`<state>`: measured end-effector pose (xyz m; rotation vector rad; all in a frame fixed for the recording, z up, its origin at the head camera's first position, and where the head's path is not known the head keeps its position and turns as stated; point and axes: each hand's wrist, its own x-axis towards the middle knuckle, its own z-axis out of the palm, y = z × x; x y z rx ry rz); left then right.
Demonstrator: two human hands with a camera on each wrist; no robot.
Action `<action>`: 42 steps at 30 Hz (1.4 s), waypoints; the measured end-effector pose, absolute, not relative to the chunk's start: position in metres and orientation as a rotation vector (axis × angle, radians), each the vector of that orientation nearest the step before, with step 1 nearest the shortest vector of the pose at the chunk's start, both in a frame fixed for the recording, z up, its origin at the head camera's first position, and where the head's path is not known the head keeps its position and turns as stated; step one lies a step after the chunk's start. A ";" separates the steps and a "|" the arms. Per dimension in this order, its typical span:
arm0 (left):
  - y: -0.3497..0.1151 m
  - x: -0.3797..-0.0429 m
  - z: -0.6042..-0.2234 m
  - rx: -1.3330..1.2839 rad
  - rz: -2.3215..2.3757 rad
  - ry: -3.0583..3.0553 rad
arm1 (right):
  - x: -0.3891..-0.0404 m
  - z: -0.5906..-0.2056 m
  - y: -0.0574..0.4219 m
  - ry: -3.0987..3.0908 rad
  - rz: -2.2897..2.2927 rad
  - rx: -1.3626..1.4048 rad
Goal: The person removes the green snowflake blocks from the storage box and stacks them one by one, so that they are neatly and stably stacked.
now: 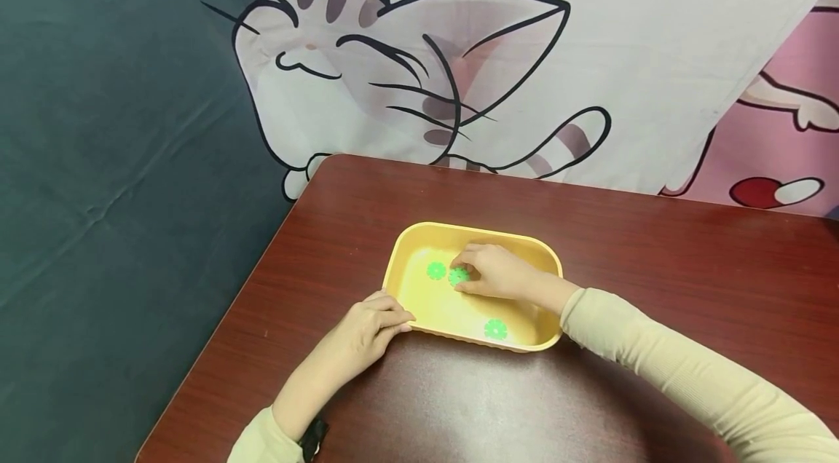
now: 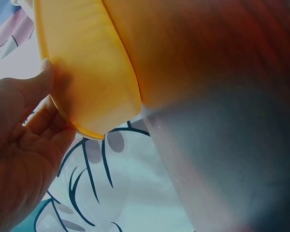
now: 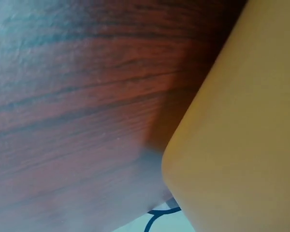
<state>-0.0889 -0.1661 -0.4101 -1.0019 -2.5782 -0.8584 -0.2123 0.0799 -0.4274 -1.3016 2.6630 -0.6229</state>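
Observation:
A shallow yellow plastic bin (image 1: 426, 310) stands on the table. My left hand (image 1: 370, 325) grips its near left corner; in the left wrist view the thumb of the left hand (image 2: 24, 125) lies over the rim and the fingers are beneath it. My right hand (image 1: 494, 271) reaches in over the bin's right side. Its thumb and fingers curve round a green scalloped disc (image 1: 459, 276); whether the disc is lifted off the floor I cannot tell. Another green disc (image 1: 435, 271) lies just left of it, and a third green disc (image 1: 496, 330) near the front wall. The right wrist view shows the bin's outer wall (image 3: 251, 135) but no hand.
The dark red wood-grain table (image 1: 314, 252) extends around the bin, its left edge running diagonally. Behind it hangs a white cloth with a cartoon cat (image 1: 367, 62). A dark green cloth (image 1: 118, 194) hangs at the left.

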 end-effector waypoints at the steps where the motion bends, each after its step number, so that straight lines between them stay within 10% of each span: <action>1: -0.166 -0.089 -0.410 -1.002 -0.859 -2.578 | -0.213 -0.427 0.080 2.660 -0.623 -1.305; 42: -0.165 -0.090 -0.412 -0.994 -0.875 -2.545 | -0.163 -0.376 0.185 2.919 -0.953 -1.324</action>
